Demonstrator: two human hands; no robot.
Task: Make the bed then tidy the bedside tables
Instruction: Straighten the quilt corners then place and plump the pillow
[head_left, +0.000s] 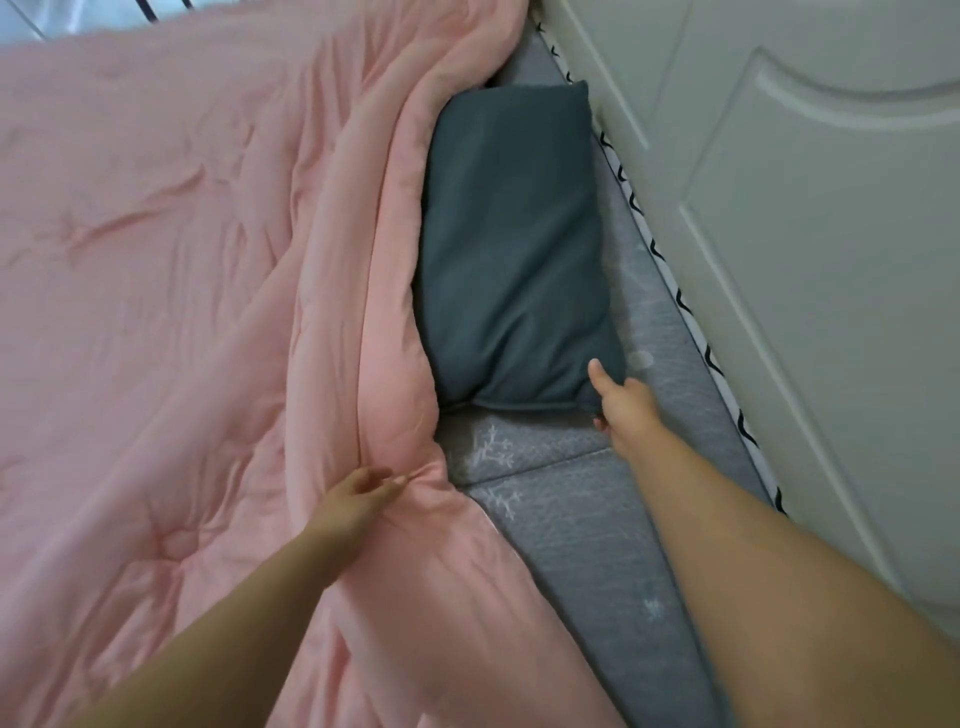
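Observation:
A pink quilted duvet (166, 270) covers most of the bed, its right edge bunched in a long fold. A dark grey pillow (514, 249) lies lengthwise on the grey sheet (571, 530) between that fold and the wall side. My left hand (358, 499) pinches the duvet's bunched edge just below the pillow. My right hand (623, 400) grips the pillow's near right corner, thumb on top and fingers tucked under it.
A white panelled door or wardrobe front (810, 260) runs along the right side of the bed. A white strip with black marks (680, 301) edges the mattress beside it. White floor tiles (21, 21) show at the top left.

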